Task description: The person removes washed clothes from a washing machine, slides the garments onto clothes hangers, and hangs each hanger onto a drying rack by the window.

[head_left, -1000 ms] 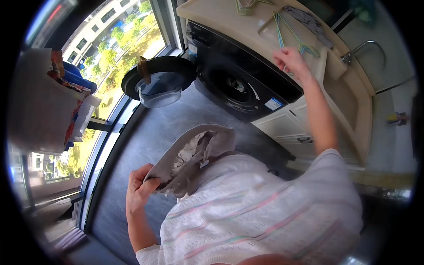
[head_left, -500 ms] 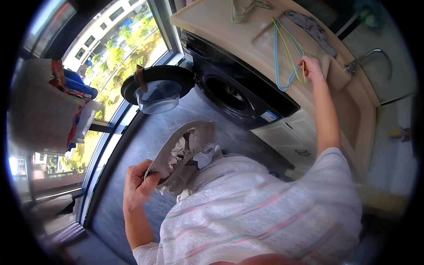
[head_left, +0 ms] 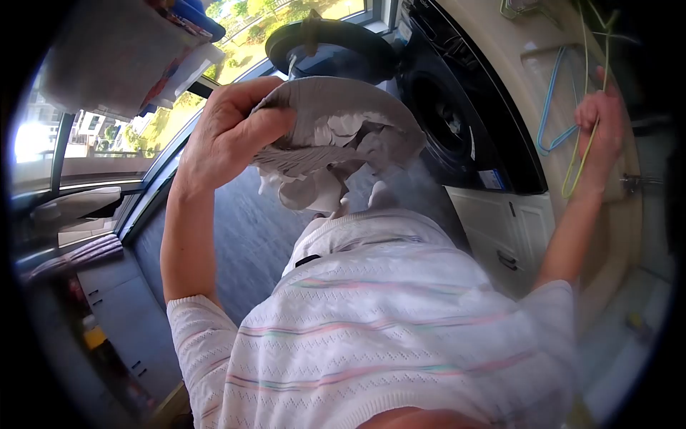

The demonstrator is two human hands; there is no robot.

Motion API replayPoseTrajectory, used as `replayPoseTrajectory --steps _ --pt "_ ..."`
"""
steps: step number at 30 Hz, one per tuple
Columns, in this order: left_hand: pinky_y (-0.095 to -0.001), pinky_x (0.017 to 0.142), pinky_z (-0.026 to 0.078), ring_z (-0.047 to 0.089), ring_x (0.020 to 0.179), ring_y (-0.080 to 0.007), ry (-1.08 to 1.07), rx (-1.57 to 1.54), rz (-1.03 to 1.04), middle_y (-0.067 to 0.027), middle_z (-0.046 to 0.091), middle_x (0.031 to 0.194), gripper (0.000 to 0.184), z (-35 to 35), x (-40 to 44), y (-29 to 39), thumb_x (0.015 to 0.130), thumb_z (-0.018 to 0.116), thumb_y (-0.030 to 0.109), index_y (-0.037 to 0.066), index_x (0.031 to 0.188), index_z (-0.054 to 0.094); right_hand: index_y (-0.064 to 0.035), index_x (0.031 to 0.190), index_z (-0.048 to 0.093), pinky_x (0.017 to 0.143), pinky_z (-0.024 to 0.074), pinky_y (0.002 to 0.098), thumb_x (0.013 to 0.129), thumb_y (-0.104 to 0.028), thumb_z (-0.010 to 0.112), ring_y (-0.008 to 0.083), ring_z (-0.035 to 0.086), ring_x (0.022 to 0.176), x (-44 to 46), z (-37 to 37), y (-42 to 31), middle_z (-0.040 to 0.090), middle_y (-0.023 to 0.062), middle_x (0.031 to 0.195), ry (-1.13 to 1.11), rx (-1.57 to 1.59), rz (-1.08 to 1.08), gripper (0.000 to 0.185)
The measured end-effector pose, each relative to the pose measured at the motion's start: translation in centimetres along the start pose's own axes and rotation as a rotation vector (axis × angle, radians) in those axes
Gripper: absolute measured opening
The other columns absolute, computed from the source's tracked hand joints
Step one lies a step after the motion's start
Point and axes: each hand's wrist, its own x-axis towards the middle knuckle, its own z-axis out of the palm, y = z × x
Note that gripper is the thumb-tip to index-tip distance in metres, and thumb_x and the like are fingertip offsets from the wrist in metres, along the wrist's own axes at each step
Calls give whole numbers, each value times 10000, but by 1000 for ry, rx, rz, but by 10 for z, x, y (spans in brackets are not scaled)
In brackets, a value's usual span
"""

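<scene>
My left hand (head_left: 239, 139) is closed on the edge of a grey garment (head_left: 343, 100) with a wide, stretchy-looking waistband. It hangs in front of my body, its opening facing me and the light, crumpled inside showing. On the right, my right hand (head_left: 602, 121) grips a yellow-green clothes hanger (head_left: 569, 186), raised above the beige counter. Beside it, a blue clothes hanger (head_left: 545, 132) lies on the counter, apart from my fingers as far as I can see.
A black front-loading washing machine (head_left: 493, 86) stands under the counter (head_left: 514, 39), its round door (head_left: 329, 43) swung open. White cabinet doors (head_left: 493, 229) adjoin it. Laundry (head_left: 121, 64) hangs at the upper left by the window. A tap (head_left: 632, 184) is at the right.
My left hand has raised the grey garment higher and closer to me. My right hand has lifted the yellow-green hanger away from the blue one. The view has tilted and shifted.
</scene>
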Motion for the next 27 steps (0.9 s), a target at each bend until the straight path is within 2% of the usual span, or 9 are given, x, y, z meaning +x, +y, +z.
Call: replayPoseTrajectory --steps 2,5,9,10,14,19,20,23,27 --pt "-238 561 392 477 600 -90 -11 6 13 -13 557 661 274 0 3 7 736 552 242 4 843 633 17 1186 458 556 385 239 879 -109 463 92 412 585 -7 20 -2 431 11 626 57 43 -81 332" --pt "-234 547 386 476 585 -92 -9 104 34 -14 554 646 282 -4 6 7 733 553 265 15 834 636 27 1177 453 620 414 284 869 -166 494 115 437 666 -15 63 -4 462 30 683 35 146 128 366" --pt "-233 545 399 508 600 -90 35 139 27 -23 573 655 288 -5 8 12 734 563 274 20 839 648 39 1073 519 466 294 214 857 -237 531 77 331 508 17 71 14 351 -18 586 99 242 148 351" --pt "-236 568 418 527 616 -96 -1 157 -2 -30 590 682 309 -9 9 15 726 573 272 7 864 651 40 1031 540 426 203 204 877 -295 495 62 251 462 19 83 15 285 -38 545 216 204 172 372" --pt "-236 589 419 525 640 -86 91 93 -24 -22 599 720 324 -10 8 15 714 585 278 12 884 657 10 1036 543 456 188 224 900 -308 423 74 201 466 12 80 25 220 -39 506 -46 467 97 366" --pt "-233 744 467 588 801 -122 129 78 -94 -80 631 896 340 -26 11 16 746 625 137 -38 1036 594 -26 942 602 462 210 240 912 -267 370 86 194 451 12 94 43 236 -29 495 -359 989 90 336" --pt "-233 745 465 588 802 -122 167 32 -65 -80 630 898 337 -29 10 10 746 622 135 -38 1034 594 -40 826 617 457 216 249 894 -263 385 90 206 447 6 107 42 234 -26 477 -256 947 113 328" --pt "-238 739 462 589 796 -134 223 -27 -57 -77 628 889 346 -37 8 12 733 624 150 -28 1029 600 -39 674 563 454 212 255 874 -274 402 101 207 442 0 135 78 229 -20 465 -323 942 48 348" --pt "-234 721 461 588 778 -134 330 -39 -81 -70 629 862 361 -55 -6 9 723 627 174 -19 1028 603 -42 530 406 440 211 275 848 -264 423 112 222 423 -18 163 142 252 -5 453 -382 907 306 389"
